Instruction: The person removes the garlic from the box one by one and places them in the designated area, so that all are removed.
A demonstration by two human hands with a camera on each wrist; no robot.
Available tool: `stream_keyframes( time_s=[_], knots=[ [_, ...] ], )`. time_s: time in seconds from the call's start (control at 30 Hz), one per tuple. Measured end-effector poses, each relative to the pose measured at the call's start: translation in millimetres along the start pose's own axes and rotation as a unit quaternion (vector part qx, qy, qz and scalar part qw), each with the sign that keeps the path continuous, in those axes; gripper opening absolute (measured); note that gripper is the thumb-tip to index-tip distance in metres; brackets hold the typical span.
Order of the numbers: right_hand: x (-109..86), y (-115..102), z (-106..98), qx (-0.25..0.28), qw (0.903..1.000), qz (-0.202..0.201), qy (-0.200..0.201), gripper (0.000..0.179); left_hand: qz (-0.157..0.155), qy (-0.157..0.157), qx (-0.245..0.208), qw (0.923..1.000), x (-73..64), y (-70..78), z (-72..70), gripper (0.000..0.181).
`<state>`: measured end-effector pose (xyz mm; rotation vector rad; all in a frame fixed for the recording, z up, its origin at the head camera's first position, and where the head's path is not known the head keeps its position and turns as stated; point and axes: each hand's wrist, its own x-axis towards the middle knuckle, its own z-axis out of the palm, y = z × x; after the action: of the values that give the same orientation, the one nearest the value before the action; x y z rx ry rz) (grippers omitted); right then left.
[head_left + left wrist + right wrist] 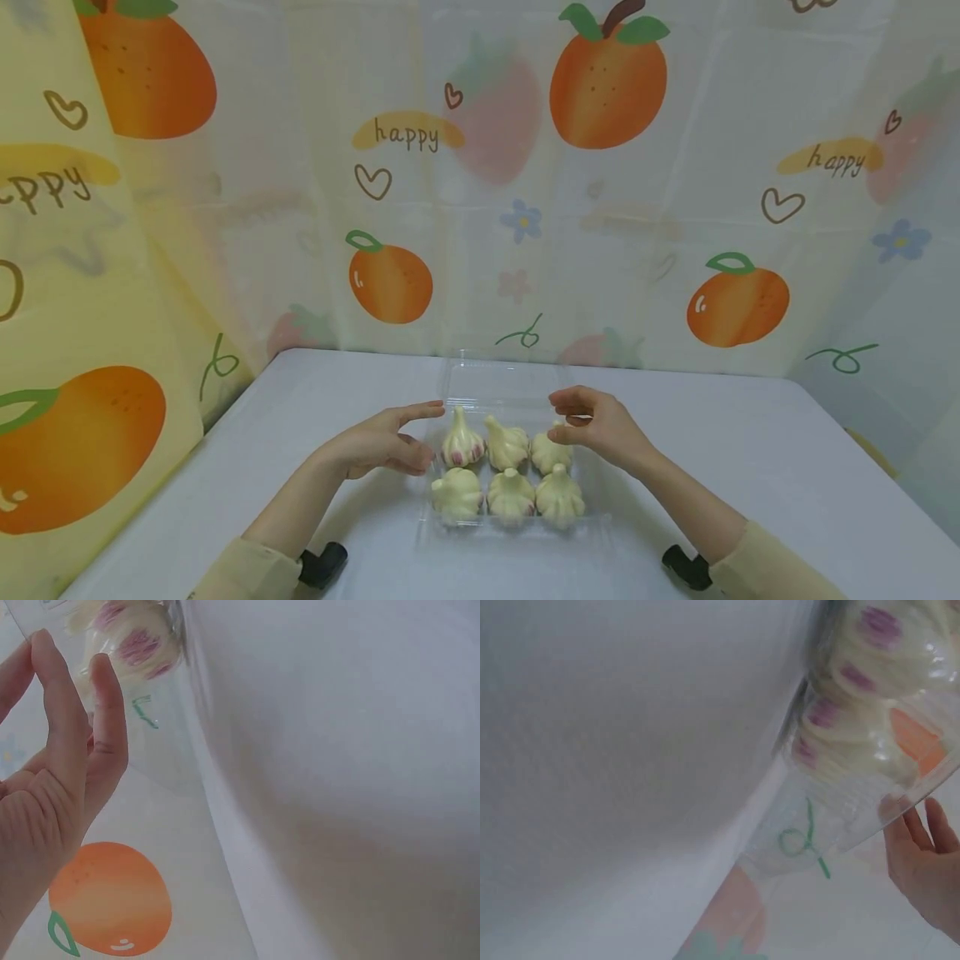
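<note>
Garlic bulbs sit in two rows inside a clear plastic box (596, 525); one at the back left (462, 443) has purple streaks. Behind them the box's transparent lid (502, 381) stands folded back. My left hand (384, 440) is at the box's left side, fingers extended; in the left wrist view its fingertips (43, 641) reach the clear edge. At the back right corner my right hand (603, 425) has its fingers gently bent, partly hiding a bulb (551, 457). In the right wrist view, the right fingertips (895, 806) touch the box's rim.
The box stands on a white table (360, 542). A curtain (480, 242) printed with oranges, hearts and the word "happy" hangs behind it and at the left. Black straps or mounts (324, 565) show at both wrists, by the beige sleeves.
</note>
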<state>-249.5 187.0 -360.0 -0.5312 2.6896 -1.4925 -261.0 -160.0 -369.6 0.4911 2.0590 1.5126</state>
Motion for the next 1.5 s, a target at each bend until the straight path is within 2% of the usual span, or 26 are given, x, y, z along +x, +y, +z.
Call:
stream_keyframes(
  time_s=[0.17,0.37,0.47,0.63,0.77,1.03,1.5],
  knots=[
    [-5.1,-5,-6,0.009,0.9991,-0.041,-0.007,0.047,0.002,0.003,-0.005,1.0000,-0.2,0.6,0.4,0.084],
    [-6.8,-7,-16,0.027,0.9928,-0.072,-0.091,0.039,0.000,0.005,-0.004,1.0000,-0.3,0.4,0.4,0.083],
    [-6.9,-7,-20,0.040,0.9856,-0.083,-0.142,0.036,-0.001,0.007,-0.003,1.0000,0.3,-0.6,0.1,0.083],
    [-6.2,-6,-23,0.049,0.9686,-0.067,-0.234,0.039,0.000,0.006,-0.001,1.0000,1.5,-2.2,-1.3,0.083],
    [-4.3,-5,-22,0.046,0.9564,-0.066,-0.281,0.042,-0.001,0.005,-0.002,1.0000,2.0,-2.7,-2.0,0.083],
    [2.5,0,-17,0.044,0.9429,-0.086,-0.319,0.041,-0.003,0.003,-0.002,1.0000,2.5,-3.0,-1.8,0.084],
    [7.5,5,-16,0.024,0.9319,-0.084,-0.352,0.040,0.002,-0.002,-0.003,1.0000,1.4,-2.5,-1.9,0.085]
  ],
)
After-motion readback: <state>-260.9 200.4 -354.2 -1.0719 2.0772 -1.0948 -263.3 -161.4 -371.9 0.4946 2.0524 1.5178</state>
